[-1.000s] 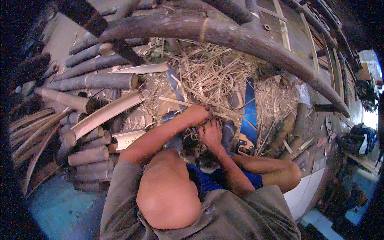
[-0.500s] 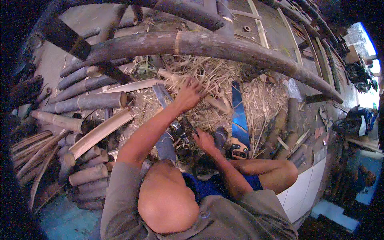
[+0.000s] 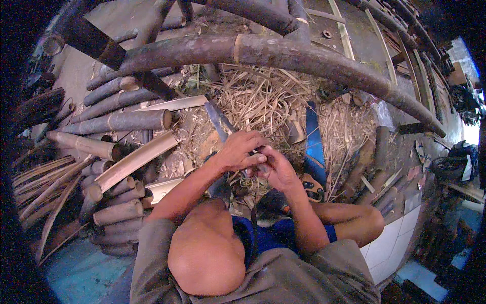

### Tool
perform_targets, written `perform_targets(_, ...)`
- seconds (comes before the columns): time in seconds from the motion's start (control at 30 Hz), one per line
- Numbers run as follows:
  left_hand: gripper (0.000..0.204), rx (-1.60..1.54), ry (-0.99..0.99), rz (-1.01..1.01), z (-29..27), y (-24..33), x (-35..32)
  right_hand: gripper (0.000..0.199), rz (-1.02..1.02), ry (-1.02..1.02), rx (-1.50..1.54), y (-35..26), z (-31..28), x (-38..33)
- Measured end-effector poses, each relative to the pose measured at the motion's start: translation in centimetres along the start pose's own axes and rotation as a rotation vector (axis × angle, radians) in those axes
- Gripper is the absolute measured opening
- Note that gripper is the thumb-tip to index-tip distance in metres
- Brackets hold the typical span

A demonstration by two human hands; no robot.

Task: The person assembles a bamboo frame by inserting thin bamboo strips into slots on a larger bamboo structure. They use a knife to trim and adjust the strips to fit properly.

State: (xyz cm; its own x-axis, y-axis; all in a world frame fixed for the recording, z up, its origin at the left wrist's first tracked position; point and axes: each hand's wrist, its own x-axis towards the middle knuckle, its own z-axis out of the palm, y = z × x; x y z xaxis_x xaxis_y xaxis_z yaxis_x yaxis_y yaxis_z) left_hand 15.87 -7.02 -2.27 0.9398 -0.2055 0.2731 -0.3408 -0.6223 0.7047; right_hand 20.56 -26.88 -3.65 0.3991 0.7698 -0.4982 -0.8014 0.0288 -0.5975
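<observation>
Both hands together now, left hand (image 3: 237,150) and right hand (image 3: 277,169) pinching a thin bamboo strip (image 3: 255,158); best gripped close, firm, over the shavings (image 3: 263,101).

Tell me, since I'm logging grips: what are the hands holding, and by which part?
Both hands, left hand and right hand, close together on a small piece between them; the fingers hide it, so thing and hold cannot be told.

This is a bamboo craft workshop, worked at floor level. Cut bamboo poles (image 3: 121,121) lie stacked at the left beside split bamboo halves (image 3: 134,159). A heap of dry shavings (image 3: 263,101) covers the floor, a blue-bladed handsaw (image 3: 313,147) rests on it, and a long curved bamboo culm (image 3: 283,55) arches overhead.
</observation>
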Motion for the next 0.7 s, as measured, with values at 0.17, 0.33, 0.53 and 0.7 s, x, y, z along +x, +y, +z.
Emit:
perform_targets(0.17, 0.049, 0.162, 0.074, -0.076, -1.3, -1.9, -0.5, 0.065, -0.040, 0.196, -0.051, 3.1, 1.2, 3.1)
perform_targets(0.33, 0.071, -0.126, 0.828, -0.065, -9.1, 1.3, 2.0, 0.057, -0.406, 0.468, -1.660, 8.9, 0.0, 4.5)
perform_targets(0.53, 0.091, -0.286, 1.318, -0.317, -15.7, 4.3, 2.5, 0.065, -0.244, 0.352, -1.255, 12.7, -1.0, 5.7)
perform_targets(0.7, 0.072, -0.411, 1.443, -0.343, -16.3, 4.8, 0.0, 0.065, -0.160, 0.450, -1.418, 9.4, 1.4, 4.6)
